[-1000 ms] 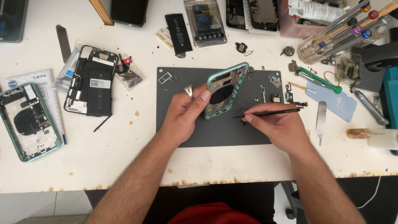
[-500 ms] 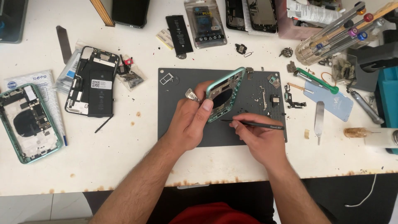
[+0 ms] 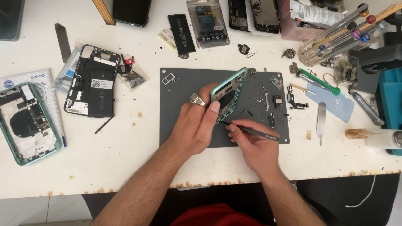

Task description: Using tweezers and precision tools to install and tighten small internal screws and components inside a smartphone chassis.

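Note:
My left hand (image 3: 197, 123) grips a green-framed phone housing (image 3: 229, 93) and holds it tilted on edge above the dark grey work mat (image 3: 176, 125). A ring sits on one finger of that hand. My right hand (image 3: 253, 144) holds thin black tweezers (image 3: 255, 132) like a pen, with the tip against the lower edge of the housing. Small screws and phone parts (image 3: 276, 102) lie on the right half of the mat.
An opened black phone (image 3: 92, 86) and a green opened phone (image 3: 27, 123) lie at left. A battery (image 3: 181, 35) and a packaged one (image 3: 208, 23) lie at the back. A screwdriver rack (image 3: 335, 35), a green tool (image 3: 320, 81), a blue card (image 3: 333, 106) and a metal spudger (image 3: 321, 121) are at right.
Both hands have drawn closer together. The right hand moved left and the tweezers' tip now meets the lower edge of the housing, which the left hand has tilted more upright.

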